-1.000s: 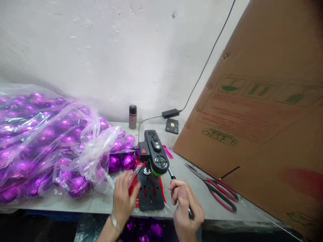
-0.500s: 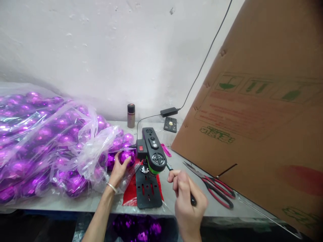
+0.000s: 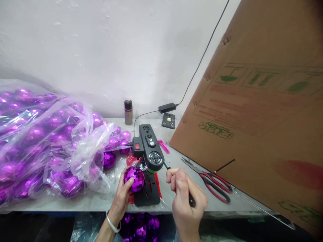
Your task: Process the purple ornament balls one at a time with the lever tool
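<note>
A shiny purple mirrored ball (image 3: 135, 178) is in my left hand (image 3: 123, 192), over the left side of the black slotted base plate (image 3: 147, 196). Above that plate stands a black device (image 3: 152, 148) with round vents and a small box with a red switch on its left side. My right hand (image 3: 187, 198) is closed round the black handle (image 3: 192, 201) of a lever that reaches the device's right side. Under the plate lies red material (image 3: 158, 185). Another purple ball (image 3: 109, 160) rests at the mouth of the clear bag (image 3: 83, 148).
The bag full of purple balls covers the table's left. Red-handled scissors (image 3: 217, 183) lie on the right, beside a large cardboard box (image 3: 252, 117). At the back are a small bottle (image 3: 128, 112), a power adapter (image 3: 167, 107) and a dark card-like item (image 3: 168, 120). More balls (image 3: 141, 230) are below the edge.
My left hand has moved from the bag's mouth toward the base plate, bringing a purple ball with it. My right hand stays on the lever handle. The view has shifted slightly.
</note>
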A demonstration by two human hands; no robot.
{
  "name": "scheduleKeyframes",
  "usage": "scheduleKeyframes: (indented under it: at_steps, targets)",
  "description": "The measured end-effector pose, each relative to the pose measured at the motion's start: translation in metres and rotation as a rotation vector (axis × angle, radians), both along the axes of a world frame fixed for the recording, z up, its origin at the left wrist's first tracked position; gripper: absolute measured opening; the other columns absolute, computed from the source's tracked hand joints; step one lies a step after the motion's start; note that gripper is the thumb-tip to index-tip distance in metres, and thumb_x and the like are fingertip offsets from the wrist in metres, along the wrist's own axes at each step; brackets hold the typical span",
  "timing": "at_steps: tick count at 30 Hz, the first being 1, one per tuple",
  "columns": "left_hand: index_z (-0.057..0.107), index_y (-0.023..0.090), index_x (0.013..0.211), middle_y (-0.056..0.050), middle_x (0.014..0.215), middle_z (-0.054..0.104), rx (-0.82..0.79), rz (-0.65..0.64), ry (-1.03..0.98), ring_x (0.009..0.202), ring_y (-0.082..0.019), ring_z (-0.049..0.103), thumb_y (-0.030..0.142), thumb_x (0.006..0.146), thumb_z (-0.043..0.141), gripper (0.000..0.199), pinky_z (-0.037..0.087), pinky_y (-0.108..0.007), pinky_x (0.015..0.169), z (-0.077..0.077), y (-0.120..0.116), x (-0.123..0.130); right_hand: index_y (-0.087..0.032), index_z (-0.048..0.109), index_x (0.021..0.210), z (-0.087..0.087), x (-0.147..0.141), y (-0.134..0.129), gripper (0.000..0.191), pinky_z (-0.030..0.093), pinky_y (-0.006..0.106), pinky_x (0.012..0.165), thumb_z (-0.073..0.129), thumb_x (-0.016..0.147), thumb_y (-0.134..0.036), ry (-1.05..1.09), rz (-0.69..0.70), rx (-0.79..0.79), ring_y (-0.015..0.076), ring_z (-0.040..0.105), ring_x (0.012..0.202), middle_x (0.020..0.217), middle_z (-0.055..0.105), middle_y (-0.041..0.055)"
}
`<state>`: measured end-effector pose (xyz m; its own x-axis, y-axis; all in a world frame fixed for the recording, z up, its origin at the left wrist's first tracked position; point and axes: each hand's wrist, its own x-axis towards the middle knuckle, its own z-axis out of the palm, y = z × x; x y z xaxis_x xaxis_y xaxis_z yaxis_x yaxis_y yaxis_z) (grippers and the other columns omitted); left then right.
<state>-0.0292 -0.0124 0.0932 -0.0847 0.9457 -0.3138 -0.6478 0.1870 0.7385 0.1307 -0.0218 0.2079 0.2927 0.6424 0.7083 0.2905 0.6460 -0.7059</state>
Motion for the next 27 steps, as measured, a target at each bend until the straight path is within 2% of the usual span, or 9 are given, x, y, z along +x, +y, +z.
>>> scheduleKeyframes:
  at_steps: [5, 8, 10, 12, 14, 17, 19, 23, 27]
  targets:
    - [0.058, 0.013, 0.154, -0.018, 0.115, 0.087, -0.314, -0.015, -0.166, 0.089, -0.029, 0.086, 0.054, 0.103, 0.074, 0.068, 0.071, -0.034, 0.065, -0.012, -0.015, -0.017, -0.023, 0.047, 0.071, -0.001, 0.001, -0.002, 0.046, 0.044, 0.024, 0.057, 0.047, 0.117, -0.019, -0.011, 0.003, 0.008, 0.0112, 0.056, 0.059, 0.065, 0.049, -0.0037]
    - [0.051, 0.013, 0.16, -0.023, 0.127, 0.084, -0.315, 0.002, -0.298, 0.104, -0.034, 0.087, 0.068, 0.099, 0.074, 0.086, 0.074, -0.038, 0.074, -0.025, -0.019, -0.033, -0.024, 0.048, 0.071, -0.001, 0.0, -0.003, 0.046, 0.043, 0.026, 0.057, 0.048, 0.117, -0.019, 0.005, -0.001, 0.015, 0.0124, 0.057, 0.06, 0.064, 0.049, -0.0034]
    - [0.049, 0.017, 0.163, -0.02, 0.129, 0.084, -0.281, 0.018, -0.317, 0.109, -0.034, 0.086, 0.058, 0.093, 0.086, 0.089, 0.074, -0.039, 0.08, -0.029, -0.02, -0.038, -0.024, 0.048, 0.07, -0.001, 0.0, -0.003, 0.046, 0.043, 0.027, 0.057, 0.049, 0.117, -0.02, 0.011, -0.004, 0.011, 0.0131, 0.058, 0.06, 0.064, 0.049, -0.0032]
    - [0.051, 0.019, 0.161, -0.017, 0.126, 0.086, -0.276, 0.022, -0.29, 0.107, -0.032, 0.086, 0.04, 0.09, 0.089, 0.084, 0.074, -0.038, 0.083, -0.027, -0.019, -0.038, -0.024, 0.048, 0.07, -0.001, 0.0, -0.003, 0.047, 0.042, 0.027, 0.056, 0.048, 0.117, -0.02, 0.011, -0.004, 0.009, 0.0131, 0.058, 0.059, 0.063, 0.048, -0.0033]
    - [0.057, 0.017, 0.155, -0.015, 0.118, 0.087, -0.297, 0.015, -0.249, 0.099, -0.03, 0.087, 0.033, 0.092, 0.083, 0.07, 0.073, -0.038, 0.079, -0.018, -0.017, -0.034, -0.023, 0.048, 0.071, -0.001, 0.0, -0.004, 0.046, 0.042, 0.026, 0.057, 0.048, 0.117, -0.02, 0.007, 0.001, 0.003, 0.0123, 0.057, 0.06, 0.064, 0.048, -0.0036]
    - [0.067, 0.013, 0.138, -0.015, 0.106, 0.087, -0.342, -0.013, -0.204, 0.085, -0.029, 0.086, 0.037, 0.1, 0.069, 0.045, 0.07, -0.034, 0.066, -0.004, -0.012, -0.027, -0.023, 0.047, 0.072, 0.0, 0.001, -0.004, 0.045, 0.044, 0.025, 0.059, 0.048, 0.117, -0.019, 0.001, 0.008, -0.013, 0.0115, 0.058, 0.062, 0.065, 0.05, -0.0038]
    - [0.07, 0.011, 0.127, -0.016, 0.1, 0.087, -0.363, -0.036, -0.189, 0.077, -0.027, 0.084, 0.044, 0.104, 0.065, 0.04, 0.065, -0.031, 0.057, -0.002, -0.011, -0.025, -0.023, 0.047, 0.072, 0.001, 0.001, -0.004, 0.046, 0.043, 0.025, 0.059, 0.048, 0.117, -0.02, -0.005, 0.004, -0.019, 0.0118, 0.058, 0.061, 0.065, 0.05, -0.0036]
    - [0.073, 0.013, 0.117, -0.015, 0.099, 0.086, -0.345, -0.062, -0.195, 0.075, -0.023, 0.082, 0.055, 0.097, 0.08, 0.047, 0.063, -0.027, 0.055, -0.013, -0.012, -0.024, -0.024, 0.049, 0.071, 0.002, 0.001, -0.005, 0.047, 0.042, 0.027, 0.056, 0.048, 0.118, -0.023, -0.017, -0.009, -0.018, 0.0128, 0.057, 0.059, 0.065, 0.052, -0.0028]
    - [0.074, 0.018, 0.11, -0.009, 0.095, 0.086, -0.307, -0.058, -0.121, 0.073, -0.02, 0.08, 0.037, 0.082, 0.095, 0.04, 0.063, -0.025, 0.057, -0.018, -0.012, -0.022, -0.023, 0.051, 0.072, 0.0, 0.002, -0.006, 0.046, 0.042, 0.028, 0.057, 0.048, 0.118, -0.021, -0.019, 0.001, -0.022, 0.0122, 0.056, 0.057, 0.065, 0.053, -0.0029]
